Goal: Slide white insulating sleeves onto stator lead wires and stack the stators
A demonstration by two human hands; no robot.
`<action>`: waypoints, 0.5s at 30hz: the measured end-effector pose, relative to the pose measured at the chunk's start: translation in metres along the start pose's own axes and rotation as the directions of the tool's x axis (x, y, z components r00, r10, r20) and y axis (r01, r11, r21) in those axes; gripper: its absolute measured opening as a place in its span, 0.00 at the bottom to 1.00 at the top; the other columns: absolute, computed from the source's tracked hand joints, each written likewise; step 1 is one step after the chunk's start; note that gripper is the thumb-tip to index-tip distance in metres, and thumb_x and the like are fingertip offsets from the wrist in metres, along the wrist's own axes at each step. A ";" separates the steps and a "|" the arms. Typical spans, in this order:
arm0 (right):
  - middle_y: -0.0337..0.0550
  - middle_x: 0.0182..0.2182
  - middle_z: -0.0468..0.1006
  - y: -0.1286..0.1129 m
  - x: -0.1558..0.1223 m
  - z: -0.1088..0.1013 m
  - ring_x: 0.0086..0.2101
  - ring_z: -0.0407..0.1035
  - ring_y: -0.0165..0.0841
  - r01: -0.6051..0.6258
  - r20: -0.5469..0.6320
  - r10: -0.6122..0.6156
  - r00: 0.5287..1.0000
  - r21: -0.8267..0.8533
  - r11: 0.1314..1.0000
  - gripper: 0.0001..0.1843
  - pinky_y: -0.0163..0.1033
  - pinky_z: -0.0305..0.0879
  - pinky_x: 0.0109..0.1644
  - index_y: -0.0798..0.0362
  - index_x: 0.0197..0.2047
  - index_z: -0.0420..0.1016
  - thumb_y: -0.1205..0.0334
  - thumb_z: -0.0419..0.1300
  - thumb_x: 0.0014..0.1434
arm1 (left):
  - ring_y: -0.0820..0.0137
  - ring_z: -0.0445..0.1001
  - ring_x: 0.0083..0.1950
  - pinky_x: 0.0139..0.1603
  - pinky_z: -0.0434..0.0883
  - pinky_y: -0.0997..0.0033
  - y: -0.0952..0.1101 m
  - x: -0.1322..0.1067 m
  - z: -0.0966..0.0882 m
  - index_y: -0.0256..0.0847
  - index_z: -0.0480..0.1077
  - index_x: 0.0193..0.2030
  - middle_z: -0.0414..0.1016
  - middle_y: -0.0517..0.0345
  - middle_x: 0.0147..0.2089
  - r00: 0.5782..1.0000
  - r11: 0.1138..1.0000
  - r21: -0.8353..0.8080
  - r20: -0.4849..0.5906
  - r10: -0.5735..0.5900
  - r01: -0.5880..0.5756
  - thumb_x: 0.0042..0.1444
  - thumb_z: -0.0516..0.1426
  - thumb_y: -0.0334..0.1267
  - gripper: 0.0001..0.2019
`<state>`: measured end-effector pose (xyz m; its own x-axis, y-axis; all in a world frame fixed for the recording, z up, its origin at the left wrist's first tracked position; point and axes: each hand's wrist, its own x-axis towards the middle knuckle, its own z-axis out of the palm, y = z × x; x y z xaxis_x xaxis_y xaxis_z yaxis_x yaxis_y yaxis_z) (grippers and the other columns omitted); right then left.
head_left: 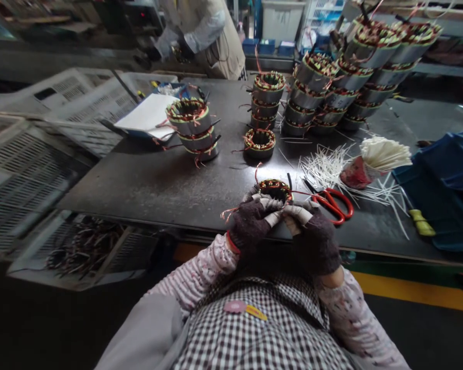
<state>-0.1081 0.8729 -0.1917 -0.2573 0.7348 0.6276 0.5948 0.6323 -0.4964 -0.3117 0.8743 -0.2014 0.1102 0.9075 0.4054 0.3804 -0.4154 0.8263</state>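
At the near edge of the counter (146, 180), right in front of you, sits the wound stator ring (274, 188) you're working. Round, open bore up, dark inside; copper windings packed around the top with a yellow-green edge. One red lead (256, 172) stands up at the far left, a black sleeve (289, 180) sticks up at the far right, another red lead (301, 192) runs out rightward. Bare copper strands (227, 212) poke out left. Outer wall mostly hidden by your hands.

Grip: your left hand (250, 221) is on the near-left of the ring, your right hand (316, 231) at the near-right. Taped fingers curled, both sets of fingertips bunched together at the near rim. Can't tell if either is clamped on rim or wire; too small. Ring sits just beyond the fingertips, bore uncovered. Red-handled scissors (324, 196) lie just right of it.
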 end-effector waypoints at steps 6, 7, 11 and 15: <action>0.44 0.51 0.89 -0.013 0.010 -0.008 0.55 0.83 0.42 0.027 -0.089 -0.003 0.996 0.275 0.961 0.05 0.50 0.82 0.62 0.44 0.47 0.86 0.64 0.69 0.76 | 0.57 0.88 0.57 0.76 0.78 0.41 -0.001 0.001 0.000 0.48 0.89 0.49 0.92 0.56 0.52 1.000 0.998 0.064 0.024 0.011 -0.013 0.70 0.70 0.39 0.05; 0.44 0.52 0.88 -0.013 0.009 -0.006 0.56 0.83 0.42 -0.032 -0.073 0.061 0.995 0.345 0.938 0.04 0.51 0.82 0.63 0.44 0.47 0.85 0.62 0.68 0.76 | 0.56 0.88 0.59 0.75 0.79 0.41 -0.002 0.000 0.000 0.48 0.89 0.51 0.92 0.55 0.53 0.998 0.993 0.102 0.020 0.053 -0.055 0.71 0.69 0.39 0.06; 0.42 0.39 0.86 -0.013 -0.011 -0.002 0.38 0.82 0.39 -0.328 0.127 0.306 0.944 0.480 0.814 0.12 0.45 0.83 0.45 0.46 0.45 0.80 0.48 0.65 0.77 | 0.51 0.88 0.63 0.78 0.77 0.37 -0.009 -0.003 -0.006 0.46 0.86 0.60 0.91 0.51 0.58 0.968 0.935 0.261 0.002 0.251 -0.242 0.72 0.68 0.42 0.13; 0.38 0.29 0.81 -0.033 -0.024 -0.012 0.27 0.73 0.33 -0.551 0.323 0.447 0.834 0.504 0.665 0.16 0.38 0.74 0.30 0.48 0.45 0.79 0.44 0.67 0.76 | 0.57 0.89 0.56 0.84 0.72 0.38 -0.014 -0.007 -0.006 0.47 0.86 0.51 0.92 0.57 0.50 0.940 0.896 0.282 0.083 0.332 -0.342 0.73 0.68 0.42 0.06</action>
<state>-0.1121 0.8312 -0.1830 -0.1944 0.9750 0.1079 0.1532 0.1388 -0.9784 -0.3234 0.8729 -0.2132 0.3063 0.7200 0.6227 0.5623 -0.6647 0.4920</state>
